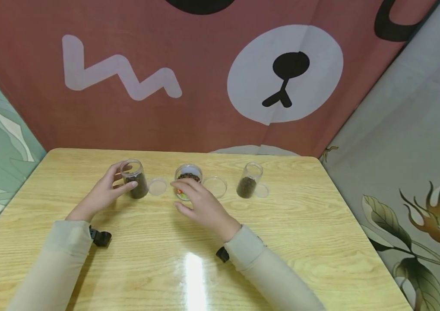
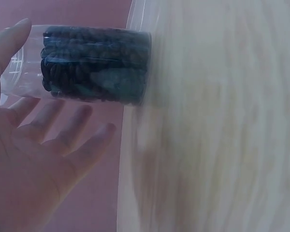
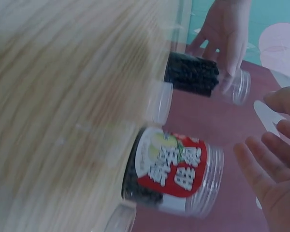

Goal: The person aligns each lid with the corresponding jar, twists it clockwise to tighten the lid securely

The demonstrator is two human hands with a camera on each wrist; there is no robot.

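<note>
At the left, a clear cylindrical jar [image 1: 137, 186] stands without a lid, partly filled with dark, seed-like pieces. My left hand [image 1: 105, 190] holds this jar near its upper part, thumb on the near side and index finger behind; the remaining fingers spread beside it in the left wrist view. My right hand [image 1: 204, 205] hovers over the middle jar [image 3: 176, 169], fingers loosely bent and apart from its mouth. That wider jar bears a red and white label and contains dark pieces. In the head view, the right hand hides part of it.
A round clear lid [image 1: 157, 187] lies between the left and middle jars. Right of the middle jar is a larger lid [image 1: 216, 187]. Farther right stands another uncovered jar [image 1: 248, 185] with dark contents, a small lid [image 1: 261, 190] beside it. A printed curtain [image 1: 204, 121] hangs behind the table.
</note>
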